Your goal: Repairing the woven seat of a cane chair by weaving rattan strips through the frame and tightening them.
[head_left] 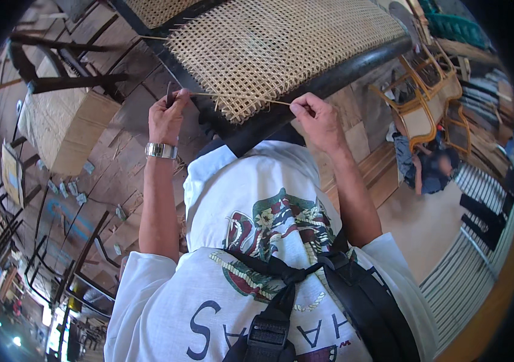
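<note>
A woven cane panel [281, 45] with an open lattice fills a dark wooden frame [353, 65] in front of me. My left hand [168, 117], wearing a metal watch, is pinched closed on a thin cane strand [226, 95] just off the frame's left edge. A dark, narrow thing shows beside its fingertips; I cannot tell what it is. My right hand [320, 122] is closed over the strand's other end by the near right edge. Between both hands the strand runs nearly straight across the panel's near corner. Some loose cane ends stick out along the left edge.
On the left stand a cardboard-covered block [67, 130] and a dark chair frame [57, 81]. Several chair frames crowd the lower left. At the right are a light wooden chair [417, 108] and another person [429, 169] sitting low. A green basket [459, 29] sits at the far right.
</note>
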The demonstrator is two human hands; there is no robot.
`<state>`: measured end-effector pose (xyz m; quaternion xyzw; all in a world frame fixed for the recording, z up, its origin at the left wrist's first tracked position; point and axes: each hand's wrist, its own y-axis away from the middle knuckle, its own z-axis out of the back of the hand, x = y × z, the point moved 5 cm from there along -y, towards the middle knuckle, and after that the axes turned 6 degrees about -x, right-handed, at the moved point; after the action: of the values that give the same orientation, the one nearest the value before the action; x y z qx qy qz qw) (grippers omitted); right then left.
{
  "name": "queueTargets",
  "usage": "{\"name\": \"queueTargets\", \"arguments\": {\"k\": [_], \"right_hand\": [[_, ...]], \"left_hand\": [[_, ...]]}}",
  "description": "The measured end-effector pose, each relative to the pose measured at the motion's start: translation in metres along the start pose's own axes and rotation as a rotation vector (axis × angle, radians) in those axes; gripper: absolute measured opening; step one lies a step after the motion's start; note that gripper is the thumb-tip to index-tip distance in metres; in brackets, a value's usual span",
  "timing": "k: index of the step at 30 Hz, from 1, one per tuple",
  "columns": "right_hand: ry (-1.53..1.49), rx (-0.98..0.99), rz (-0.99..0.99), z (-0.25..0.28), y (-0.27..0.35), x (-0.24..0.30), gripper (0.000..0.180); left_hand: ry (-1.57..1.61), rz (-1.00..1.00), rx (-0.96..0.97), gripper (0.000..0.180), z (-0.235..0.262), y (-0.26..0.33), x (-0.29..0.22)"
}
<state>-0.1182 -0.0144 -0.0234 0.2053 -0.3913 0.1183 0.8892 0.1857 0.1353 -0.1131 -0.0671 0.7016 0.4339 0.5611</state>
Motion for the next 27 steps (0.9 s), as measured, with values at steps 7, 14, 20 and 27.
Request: {"name": "queueTargets", "arguments": {"k": [7,14,20,27], "right_hand": [[-0.185,-0.045,-0.081,-0.001,-0.018,-0.019,0.015],[0.121,-0.052,-0.033,0.010,-0.022,0.012,0.023],[0.576,-0.182,0.200,0.076,-0.002,0.026,0.024],[-0.198,0.359,-0.197,0.001,0.017,0.060,0.021]], "left_hand": [[-0.011,-0.083,-0.125,0.024,-0.008,-0.028,0.004],[-0.255,-0.185,-0.259,0.024,-0.009,-0.024,-0.018],[-0.167,-0.370,0.171,0.016,-0.083,0.064,-0.088],[-0.041,-0.177,0.362,0.015,-0.131,0.077,-0.076]]}}
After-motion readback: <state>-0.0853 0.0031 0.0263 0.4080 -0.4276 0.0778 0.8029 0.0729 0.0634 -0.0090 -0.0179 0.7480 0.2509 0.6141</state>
